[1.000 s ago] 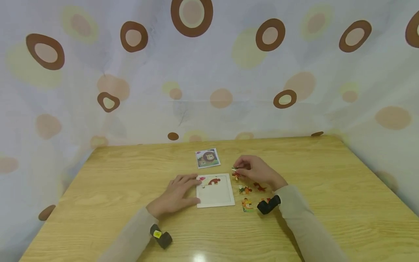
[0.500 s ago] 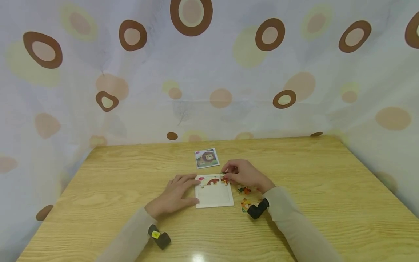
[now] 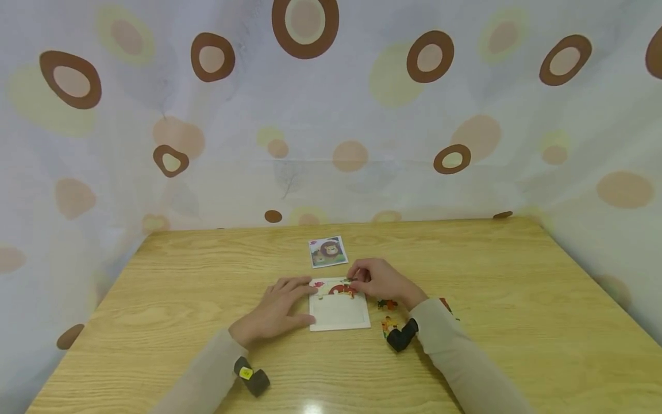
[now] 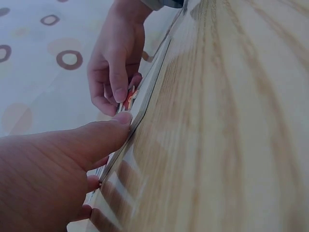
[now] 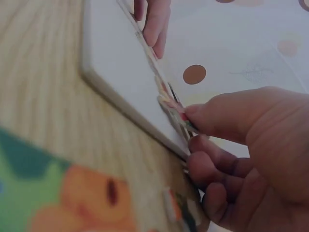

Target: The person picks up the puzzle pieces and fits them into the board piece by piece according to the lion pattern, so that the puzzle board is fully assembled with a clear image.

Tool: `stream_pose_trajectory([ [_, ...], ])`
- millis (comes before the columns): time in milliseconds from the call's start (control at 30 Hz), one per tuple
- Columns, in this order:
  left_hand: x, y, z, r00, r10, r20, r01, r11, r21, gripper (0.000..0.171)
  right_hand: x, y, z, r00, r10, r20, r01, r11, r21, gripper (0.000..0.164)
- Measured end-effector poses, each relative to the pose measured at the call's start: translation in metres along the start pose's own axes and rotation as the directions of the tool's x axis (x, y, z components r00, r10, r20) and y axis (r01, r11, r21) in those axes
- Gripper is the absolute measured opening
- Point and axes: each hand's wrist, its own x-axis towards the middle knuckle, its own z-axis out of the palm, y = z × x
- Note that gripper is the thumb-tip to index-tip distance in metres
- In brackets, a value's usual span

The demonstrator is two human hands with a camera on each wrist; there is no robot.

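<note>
A white, square puzzle tray [image 3: 338, 316] lies flat on the table, with pieces along its far side. My left hand [image 3: 274, 310] rests at its left edge, fingers spread, the thumb low on the rim and the fingertips near the far corner. At the tray's far right corner, my right hand [image 3: 384, 282] pinches a red and white puzzle piece [image 5: 175, 105] between thumb and fingers. That piece overlaps the top row, right beside the brown-red mane piece [image 3: 337, 289]. In the left wrist view the same puzzle piece [image 4: 129, 99] shows close over the tray.
Behind the tray lies a lion picture card [image 3: 328, 253]. Loose puzzle pieces lie right of the tray: a green and orange piece [image 3: 387, 305], a yellow piece [image 3: 387, 325] and a red piece [image 3: 446, 305] partly behind the right sleeve. A patterned curtain [image 3: 320, 190] hangs behind the table.
My right hand has carried the puzzle piece leftward from beside the tray to its far right corner and lowered it there. My left hand has stayed at the tray's left edge.
</note>
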Motion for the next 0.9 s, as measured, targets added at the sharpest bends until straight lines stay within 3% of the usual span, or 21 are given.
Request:
stream_pose_trajectory([
  [367,-0.001,0.000,-0.002,1.000,0.001,0.010,-0.001,1.000,-0.008,0.055,0.012,-0.006,-0.004,0.992,0.099,0.085,-0.101,0.994,0.031,0.005],
  [700,-0.001,-0.001,-0.002,1.000,0.004,0.009,-0.004,1.000,-0.003,0.055,0.023,-0.008,-0.011,0.978,0.134,0.159,-0.144,0.988,0.051,0.005],
  [900,0.000,0.000,0.000,1.000,0.011,0.005,-0.011,1.000,-0.002,0.056,0.025,-0.008,-0.013,0.975,0.155,0.157,-0.157,0.988,0.000,0.007],
])
